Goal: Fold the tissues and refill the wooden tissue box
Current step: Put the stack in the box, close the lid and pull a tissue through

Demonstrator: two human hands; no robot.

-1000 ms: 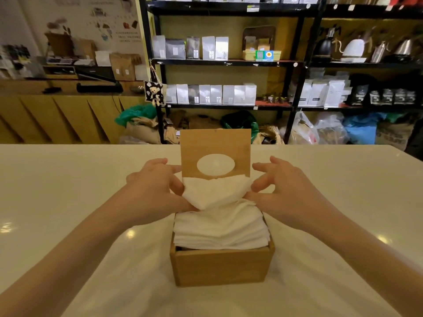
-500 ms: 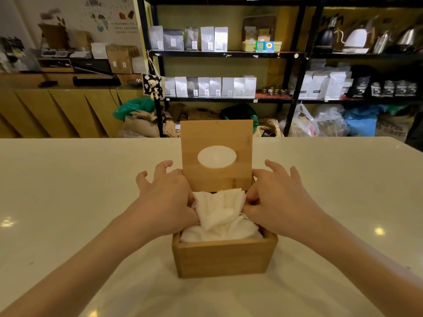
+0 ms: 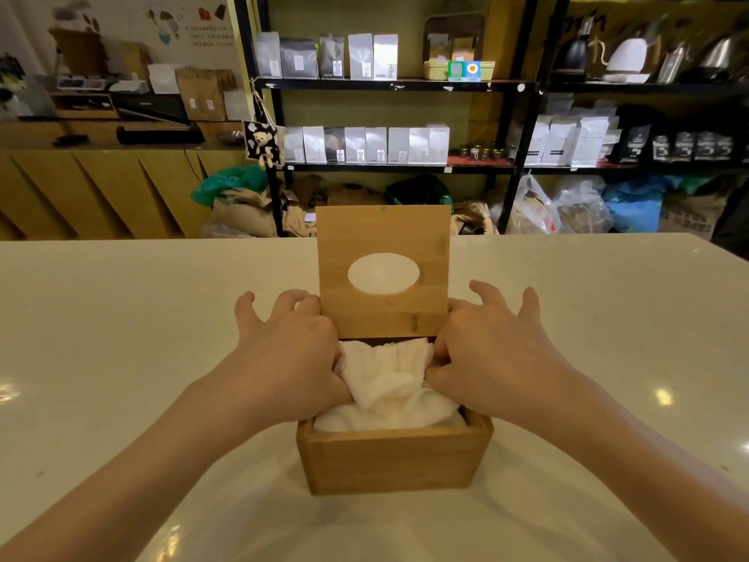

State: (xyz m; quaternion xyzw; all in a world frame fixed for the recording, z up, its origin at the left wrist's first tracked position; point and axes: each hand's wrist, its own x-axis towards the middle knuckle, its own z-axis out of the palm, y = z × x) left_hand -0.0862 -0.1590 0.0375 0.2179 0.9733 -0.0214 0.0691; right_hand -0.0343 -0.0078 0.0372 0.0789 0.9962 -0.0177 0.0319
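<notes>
A wooden tissue box (image 3: 393,460) stands on the white table, its hinged lid (image 3: 383,314) upright at the back with an oval hole in it. White tissues (image 3: 389,387) fill the box and bunch up in the middle. My left hand (image 3: 287,358) presses into the tissues at the box's left side, thumb and fingertips dug into the bunch. My right hand (image 3: 490,350) does the same on the right side. The outer fingers of both hands spread past the lid. The lower tissues are hidden inside the box.
The white table (image 3: 121,338) stretches wide on both sides of the box. Behind it stand black shelves (image 3: 405,85) with pouches and kettles, bags on the floor, and a wooden counter (image 3: 101,188) at the left.
The stack that stood above the rim a second ago has been pushed down into the box. Both hands moved lower and closer together, bunching the top tissue.
</notes>
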